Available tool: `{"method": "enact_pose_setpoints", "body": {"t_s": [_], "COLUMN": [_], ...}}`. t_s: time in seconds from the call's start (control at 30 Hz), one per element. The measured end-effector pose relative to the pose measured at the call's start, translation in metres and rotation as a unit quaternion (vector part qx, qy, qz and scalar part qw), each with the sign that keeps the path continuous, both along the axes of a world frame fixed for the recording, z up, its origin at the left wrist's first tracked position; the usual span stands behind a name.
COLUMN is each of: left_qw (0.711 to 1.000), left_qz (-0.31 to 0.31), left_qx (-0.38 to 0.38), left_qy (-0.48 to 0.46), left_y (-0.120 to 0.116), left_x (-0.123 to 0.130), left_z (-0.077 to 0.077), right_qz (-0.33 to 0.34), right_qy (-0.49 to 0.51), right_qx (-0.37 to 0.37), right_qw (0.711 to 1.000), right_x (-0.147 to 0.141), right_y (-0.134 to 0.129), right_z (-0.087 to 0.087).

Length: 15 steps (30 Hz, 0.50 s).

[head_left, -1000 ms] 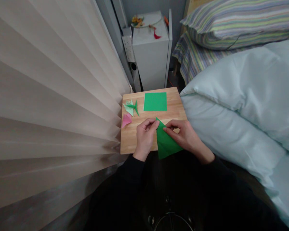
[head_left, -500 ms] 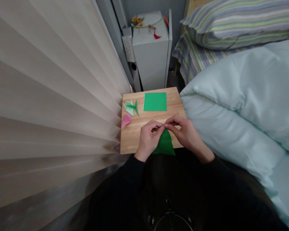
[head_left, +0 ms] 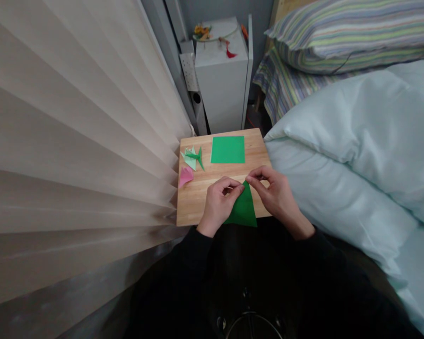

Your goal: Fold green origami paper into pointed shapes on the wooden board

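A sheet of dark green origami paper (head_left: 244,209) hangs tilted over the front edge of the small wooden table (head_left: 192,202), its tip pointing away from me. My left hand (head_left: 219,200) pinches the paper near that tip between thumb and forefinger. Thumb and forefinger of my right hand (head_left: 273,193) are closed at the tip's right side, pinching the paper's edge. Beyond my hands a flat stack of green square paper (head_left: 228,149) lies on the table. Folded green paper figures (head_left: 194,156) and a folded pink paper piece (head_left: 185,176) sit at the table's left.
A pleated curtain (head_left: 92,141) runs along the left, touching the table's side. The bed's pale blue quilt (head_left: 356,141) borders the right. Behind the table stands a white cabinet (head_left: 221,89) with small ornaments on top. Striped pillows (head_left: 339,37) lie at the back right.
My right hand has shifted slightly right and away from my left, and its fingertips have parted from the left ones. More of the green paper's tip shows. My left hand stays nearly still.
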<state>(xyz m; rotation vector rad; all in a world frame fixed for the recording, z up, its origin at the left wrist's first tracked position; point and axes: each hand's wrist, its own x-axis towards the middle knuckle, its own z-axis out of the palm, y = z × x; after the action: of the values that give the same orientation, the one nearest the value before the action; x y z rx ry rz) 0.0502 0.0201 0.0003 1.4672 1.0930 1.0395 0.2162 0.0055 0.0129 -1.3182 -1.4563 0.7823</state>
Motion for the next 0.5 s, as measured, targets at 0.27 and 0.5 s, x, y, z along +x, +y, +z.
{"method": "enact_pose_setpoints", "body": {"t_s": [0.27, 0.5], "left_qw": [0.997, 0.995], "left_qz": [-0.011, -0.027], "left_qx": [-0.044, -0.063], "left_qy": [-0.062, -0.072], "left_y": [0.0003, 0.0009], "left_x": [-0.0019, -0.0015], "left_z": [-0.0009, 0.0035], "right_qz": [0.052, 0.043], "right_qy": [0.064, 0.116], "right_qx": [-0.057, -0.069], "right_qw": [0.995, 0.99], "right_x": [-0.0034, -0.0043], "right_y": [-0.0009, -0.0019], "right_z": [0.0015, 0.0023]}}
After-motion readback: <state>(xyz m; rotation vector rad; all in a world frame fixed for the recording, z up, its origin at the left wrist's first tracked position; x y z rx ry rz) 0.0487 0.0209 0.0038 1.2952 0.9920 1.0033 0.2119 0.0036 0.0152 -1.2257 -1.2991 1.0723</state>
